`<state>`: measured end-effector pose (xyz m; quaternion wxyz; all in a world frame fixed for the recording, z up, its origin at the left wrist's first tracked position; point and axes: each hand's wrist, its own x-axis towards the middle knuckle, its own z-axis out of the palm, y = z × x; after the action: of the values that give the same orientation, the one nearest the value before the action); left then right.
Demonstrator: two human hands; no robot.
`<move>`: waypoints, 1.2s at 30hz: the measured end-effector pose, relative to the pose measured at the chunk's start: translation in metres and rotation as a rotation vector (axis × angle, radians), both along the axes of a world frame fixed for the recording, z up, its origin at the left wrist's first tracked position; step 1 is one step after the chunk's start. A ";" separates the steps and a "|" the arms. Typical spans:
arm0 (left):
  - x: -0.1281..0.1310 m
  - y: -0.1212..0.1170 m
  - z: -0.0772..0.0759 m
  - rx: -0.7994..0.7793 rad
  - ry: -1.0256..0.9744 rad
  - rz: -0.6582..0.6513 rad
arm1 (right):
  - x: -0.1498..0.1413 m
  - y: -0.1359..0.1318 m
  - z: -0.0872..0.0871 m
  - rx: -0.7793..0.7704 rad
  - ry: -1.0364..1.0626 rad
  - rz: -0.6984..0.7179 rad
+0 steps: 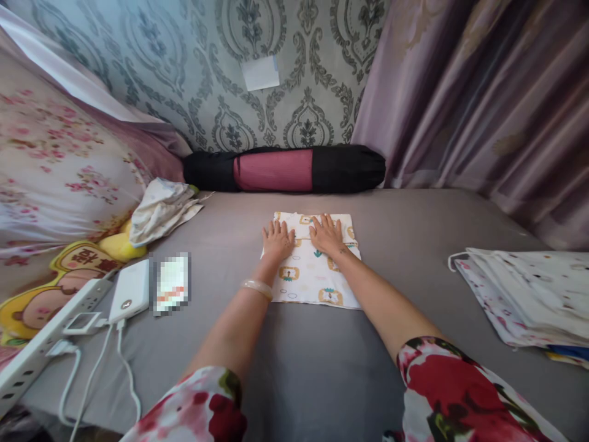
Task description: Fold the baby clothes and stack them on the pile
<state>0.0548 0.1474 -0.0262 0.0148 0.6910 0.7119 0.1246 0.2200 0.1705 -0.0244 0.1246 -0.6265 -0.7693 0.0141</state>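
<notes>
A white cloth (304,279) printed with yellow-brown animal faces and green leaves lies flat on the grey bed sheet in front of me. Its far part is folded over toward me in a band. My left hand (278,240) rests on the left side of that band, palm down with fingers spread. On the band's right half, my right hand (326,235) presses down the same way, fingers apart. Neither hand grips anything. A pale bangle is on my left wrist.
Folded patterned cloths (538,294) are stacked at the right. A crumpled cloth (163,205), a white power bank (131,288), cables and a power strip (55,337) lie at the left. A long black and pink bag (273,170) lies along the wall.
</notes>
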 end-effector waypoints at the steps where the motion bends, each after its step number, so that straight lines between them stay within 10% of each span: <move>1: 0.000 0.001 0.001 0.029 0.027 -0.021 | 0.000 0.001 0.002 -0.013 -0.003 0.001; 9: -0.003 0.038 0.007 0.016 0.099 -0.183 | 0.027 0.021 0.027 -0.139 -0.013 0.169; 20: -0.008 0.048 0.006 0.096 0.122 -0.175 | 0.042 0.017 -0.003 0.017 0.063 0.214; 28: -0.008 0.044 -0.002 0.245 0.071 -0.124 | 0.036 0.009 -0.001 0.142 0.042 -0.031; 36: -0.011 0.058 -0.005 -0.045 0.051 -0.144 | 0.034 0.012 0.001 -0.011 0.039 -0.204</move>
<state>0.0441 0.2051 -0.0317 0.0211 0.7429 0.6630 0.0895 0.2535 0.1829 -0.0236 0.1366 -0.7019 -0.6988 0.0178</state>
